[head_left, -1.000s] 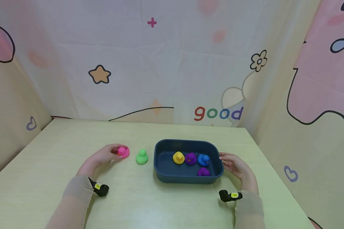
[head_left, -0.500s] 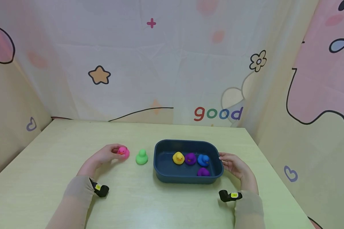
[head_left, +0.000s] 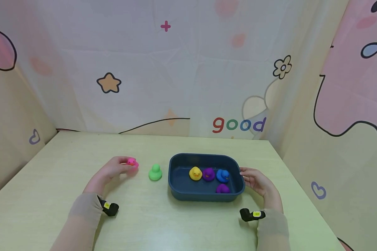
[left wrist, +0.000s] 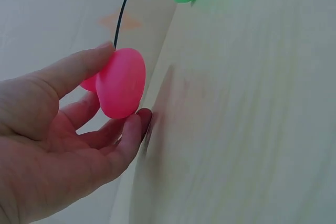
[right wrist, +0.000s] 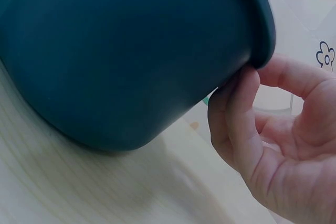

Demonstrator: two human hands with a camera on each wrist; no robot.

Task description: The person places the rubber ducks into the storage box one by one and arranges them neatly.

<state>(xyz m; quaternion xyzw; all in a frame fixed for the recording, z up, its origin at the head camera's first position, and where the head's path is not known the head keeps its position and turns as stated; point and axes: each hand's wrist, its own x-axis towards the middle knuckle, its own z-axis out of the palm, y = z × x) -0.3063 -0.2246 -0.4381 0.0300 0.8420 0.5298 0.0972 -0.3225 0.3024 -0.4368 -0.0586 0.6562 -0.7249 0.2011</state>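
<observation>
My left hand pinches a pink rubber duck between thumb and fingers. In the left wrist view the duck is held off the tabletop, with its shadow beside it. A green rubber duck stands on the table between that hand and a dark blue basin. At the basin's right end, my right hand grips the rim, its fingers bent against the outer wall under the lip. Inside the basin are a yellow duck, a blue duck and two purple ducks.
The pale wooden table reaches back to a printed curtain hung behind it and along both sides. Black wrist cameras are strapped over both sleeves.
The pink duck has come up off the table in my left hand and shifted slightly left. My right hand and the basin have stayed in place.
</observation>
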